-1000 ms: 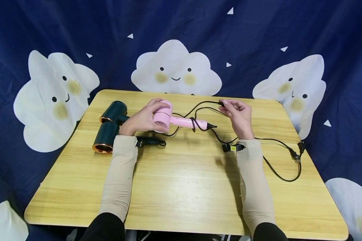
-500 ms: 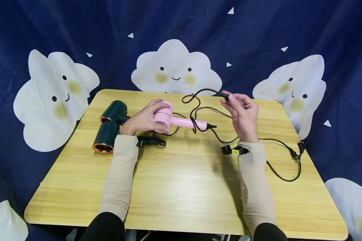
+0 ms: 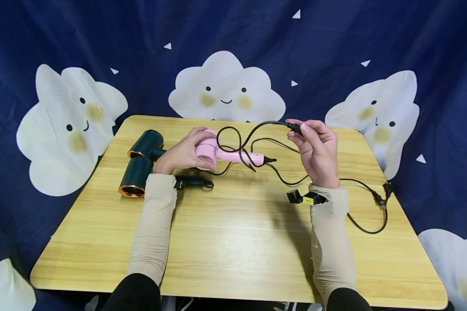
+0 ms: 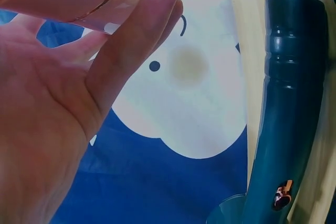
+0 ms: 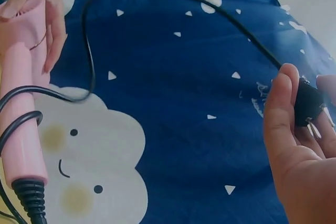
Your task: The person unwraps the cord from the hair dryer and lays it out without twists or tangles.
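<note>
My left hand (image 3: 184,152) grips the head of a pink hair dryer (image 3: 225,155), fingers over the top and thumb below, its handle pointing right. In the right wrist view a black cord (image 5: 86,40) coils round the dryer's handle and runs across to my right hand (image 3: 320,149). There, fingers and thumb pinch the black power plug (image 5: 308,103), metal prongs showing, raised above the table. Between the two hands the cord hangs in a loop. In the left wrist view my thumb (image 4: 136,40) lies against the dryer's pink body.
Two dark green hair dryers (image 3: 136,172) with copper rims lie left, beside my left wrist; one handle (image 4: 294,77) fills the left wrist view's right side. Black cords (image 3: 367,232) with plugs (image 3: 380,199) lie right on the wooden table (image 3: 233,242). A blue cloud-print curtain (image 3: 315,43) hangs behind.
My right hand has risen and moved right with the plug, lifting more cord, whose loop now swings left over the dryer. My left hand keeps its hold on the dryer, nearly still.
</note>
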Demonstrator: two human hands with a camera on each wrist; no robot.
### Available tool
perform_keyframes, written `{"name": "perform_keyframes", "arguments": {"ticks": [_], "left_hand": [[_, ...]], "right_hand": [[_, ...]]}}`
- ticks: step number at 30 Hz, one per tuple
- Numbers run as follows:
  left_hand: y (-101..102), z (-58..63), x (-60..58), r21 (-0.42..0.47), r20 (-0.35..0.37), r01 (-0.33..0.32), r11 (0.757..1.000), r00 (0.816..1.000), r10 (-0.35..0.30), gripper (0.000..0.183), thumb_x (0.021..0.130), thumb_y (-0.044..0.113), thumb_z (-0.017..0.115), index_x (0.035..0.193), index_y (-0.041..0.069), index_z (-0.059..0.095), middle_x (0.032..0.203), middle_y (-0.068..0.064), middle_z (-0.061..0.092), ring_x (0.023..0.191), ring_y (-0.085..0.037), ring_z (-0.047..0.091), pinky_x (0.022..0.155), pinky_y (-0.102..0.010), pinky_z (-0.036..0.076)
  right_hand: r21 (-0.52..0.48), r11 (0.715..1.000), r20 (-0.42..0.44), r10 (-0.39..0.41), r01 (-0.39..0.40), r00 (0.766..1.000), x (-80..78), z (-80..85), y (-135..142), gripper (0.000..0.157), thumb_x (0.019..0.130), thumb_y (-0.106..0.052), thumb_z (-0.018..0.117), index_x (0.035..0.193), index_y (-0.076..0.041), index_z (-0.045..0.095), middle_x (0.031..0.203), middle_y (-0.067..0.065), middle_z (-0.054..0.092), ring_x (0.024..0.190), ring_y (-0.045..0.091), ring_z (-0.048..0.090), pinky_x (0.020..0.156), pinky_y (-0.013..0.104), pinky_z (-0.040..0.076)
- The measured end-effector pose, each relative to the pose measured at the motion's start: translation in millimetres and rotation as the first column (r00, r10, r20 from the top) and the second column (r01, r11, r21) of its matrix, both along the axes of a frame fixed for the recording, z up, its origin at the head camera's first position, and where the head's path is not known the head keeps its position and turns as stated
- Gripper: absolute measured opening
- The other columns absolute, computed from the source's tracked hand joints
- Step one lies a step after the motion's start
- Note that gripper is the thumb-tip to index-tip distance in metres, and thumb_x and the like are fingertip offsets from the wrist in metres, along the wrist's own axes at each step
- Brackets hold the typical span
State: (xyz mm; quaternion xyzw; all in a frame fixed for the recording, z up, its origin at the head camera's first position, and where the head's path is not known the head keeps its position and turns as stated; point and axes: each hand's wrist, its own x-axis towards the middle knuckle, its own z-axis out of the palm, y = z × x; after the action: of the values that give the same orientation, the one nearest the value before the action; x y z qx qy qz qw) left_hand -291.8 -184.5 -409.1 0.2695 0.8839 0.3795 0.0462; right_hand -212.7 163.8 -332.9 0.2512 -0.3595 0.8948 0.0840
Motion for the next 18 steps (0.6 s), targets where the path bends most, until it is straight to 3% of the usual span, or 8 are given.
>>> {"name": "perform_keyframes", "arguments": {"ticks": [5, 11, 18], "left_hand": [[-3, -0.1, -1.9, 0.011, -0.031, -0.002, 1.000, 1.000, 0.002, 0.090, 0.057, 0.047, 0.094, 0.135, 0.037, 0.051, 0.157, -0.003, 0.028, 0.131, -0.029, 0.042, 0.099, -0.049, 0.046], [-8, 4.0, 0.3, 0.025, -0.019, -0.019, 0.999, 1.000, 0.020, 0.089, 0.061, 0.036, 0.094, 0.138, 0.034, 0.049, 0.158, -0.003, 0.027, 0.126, -0.030, 0.046, 0.094, -0.047, 0.049], [-13, 5.2, 0.6, 0.043, -0.019, -0.049, 0.998, 0.999, 0.050, 0.094, 0.055, 0.057, 0.091, 0.137, 0.040, 0.049, 0.156, 0.004, 0.029, 0.123, -0.025, 0.045, 0.091, -0.044, 0.049]], "right_hand": [[0.026, 0.998, 0.003, 0.052, -0.052, 0.999, 2.9, 1.5, 0, 0.010, 0.091, 0.012, 0.057, 0.098, 0.011, 0.064, 0.104, 0.031, 0.070, 0.081, 0.031, 0.071, 0.077, 0.036, 0.059], [0.163, 0.978, -0.029, 0.137, -0.130, 0.990, 6.8, 2.1, 3, 0.014, 0.092, 0.013, 0.056, 0.100, 0.008, 0.066, 0.105, 0.025, 0.072, 0.095, 0.030, 0.071, 0.078, 0.033, 0.059], [0.331, 0.912, 0.017, 0.251, -0.242, 0.968, 7.8, 1.0, 10, 0.029, 0.092, 0.017, 0.049, 0.113, 0.004, 0.064, 0.109, 0.020, 0.072, 0.103, 0.027, 0.069, 0.080, 0.032, 0.057]]}}
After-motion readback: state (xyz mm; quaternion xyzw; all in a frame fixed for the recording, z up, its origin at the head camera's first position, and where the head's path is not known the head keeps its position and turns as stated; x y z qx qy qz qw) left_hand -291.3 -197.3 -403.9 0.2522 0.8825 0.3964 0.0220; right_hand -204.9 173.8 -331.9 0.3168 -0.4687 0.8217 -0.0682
